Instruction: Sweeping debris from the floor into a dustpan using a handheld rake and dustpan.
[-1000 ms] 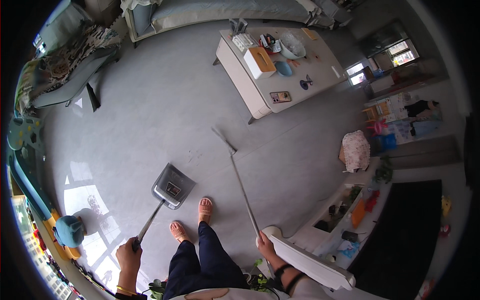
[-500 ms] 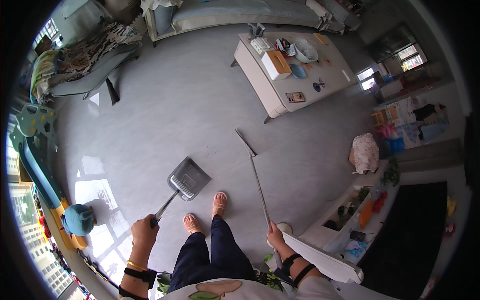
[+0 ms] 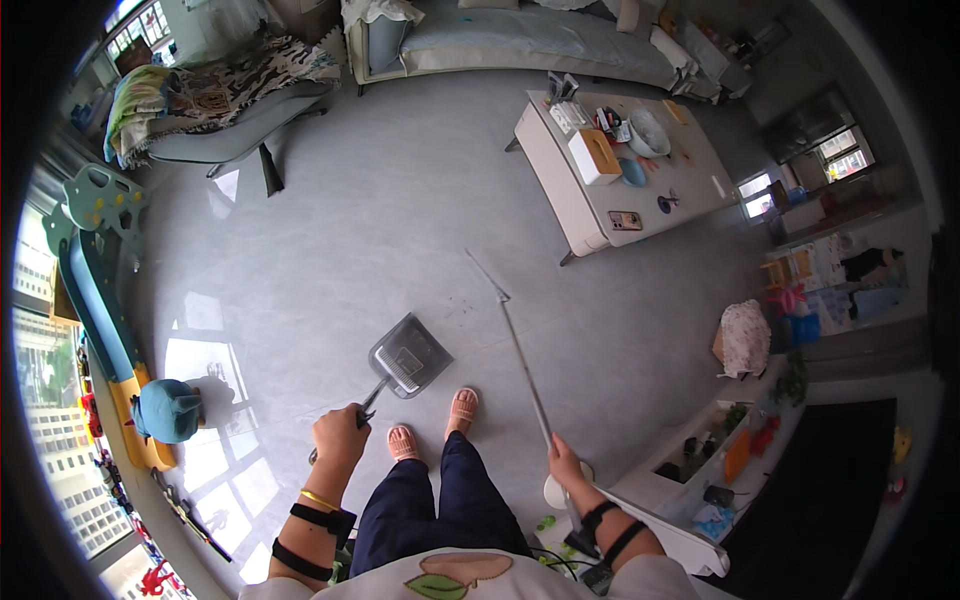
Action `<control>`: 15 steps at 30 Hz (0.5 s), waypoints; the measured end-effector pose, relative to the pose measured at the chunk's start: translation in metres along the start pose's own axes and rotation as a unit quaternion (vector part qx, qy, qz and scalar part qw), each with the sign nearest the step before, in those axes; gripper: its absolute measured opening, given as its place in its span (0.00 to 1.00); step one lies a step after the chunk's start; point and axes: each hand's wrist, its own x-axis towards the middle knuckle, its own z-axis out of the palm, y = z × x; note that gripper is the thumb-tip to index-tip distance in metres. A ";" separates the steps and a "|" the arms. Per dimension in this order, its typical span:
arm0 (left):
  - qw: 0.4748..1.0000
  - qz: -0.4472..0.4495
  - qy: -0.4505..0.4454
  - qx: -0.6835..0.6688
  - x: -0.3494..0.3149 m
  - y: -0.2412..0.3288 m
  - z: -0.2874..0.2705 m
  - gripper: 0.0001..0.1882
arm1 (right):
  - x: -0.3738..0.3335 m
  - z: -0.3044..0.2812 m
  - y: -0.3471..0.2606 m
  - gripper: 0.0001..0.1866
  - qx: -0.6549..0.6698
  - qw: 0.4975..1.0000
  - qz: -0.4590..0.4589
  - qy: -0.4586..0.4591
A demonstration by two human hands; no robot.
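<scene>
My left hand (image 3: 341,435) is closed round the handle of a grey dustpan (image 3: 411,356). The pan lies on the floor ahead of my feet, its wide mouth facing up and right. In my right hand (image 3: 565,462) is the long grey pole of a floor sweeper (image 3: 524,362). Its thin, straight head (image 3: 486,274) is angled on the floor, up and to the right of the pan. Small dark specks of dirt (image 3: 460,306) lie between the pan's mouth and the sweeper head, apart from both.
A low white table (image 3: 690,208) with a tissue box, bowls and a phone stands far right. A sofa (image 3: 480,50) lines the back. At left are a draped lounge chair (image 3: 230,130), a child's slide (image 3: 100,310) and a blue round toy (image 3: 167,411). A low cabinet (image 3: 640,510) runs along the right.
The sweeper head has come left, nearer to the dirt. My view has shifted, so the room appears farther right. The dustpan has stayed about where it was relative to my feet.
</scene>
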 end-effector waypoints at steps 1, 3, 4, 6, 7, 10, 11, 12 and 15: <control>1.000 0.006 0.001 -0.003 0.002 0.005 -0.003 0.13 | 0.017 0.002 0.003 0.22 -0.057 0.997 -0.035 0.032; 1.000 0.026 -0.004 -0.006 0.012 0.022 -0.005 0.12 | 0.046 0.011 0.033 0.23 -0.144 0.970 -0.119 0.152; 1.000 0.027 -0.007 -0.004 0.016 0.024 -0.003 0.12 | 0.051 0.014 0.023 0.23 -0.141 0.971 -0.121 0.148; 1.000 0.020 -0.007 0.002 0.021 0.023 0.001 0.11 | 0.056 0.011 -0.020 0.27 0.023 0.988 0.140 -0.066; 1.000 0.017 -0.009 0.010 0.022 0.023 0.001 0.10 | 0.052 0.008 -0.041 0.27 0.022 0.987 0.138 -0.073; 0.999 0.018 -0.016 0.027 0.033 0.028 0.002 0.09 | 0.042 -0.004 -0.080 0.33 0.213 0.930 0.209 -0.215; 0.999 0.023 -0.006 0.029 0.037 0.028 0.004 0.09 | 0.042 -0.006 -0.085 0.34 0.261 0.916 0.208 -0.221; 0.999 0.026 0.004 0.032 0.039 0.028 0.005 0.08 | 0.043 -0.009 -0.089 0.35 0.307 0.901 0.205 -0.228; 0.998 0.032 -0.011 0.045 0.043 0.025 0.005 0.08 | 0.054 -0.021 -0.106 0.33 0.330 0.898 0.197 -0.214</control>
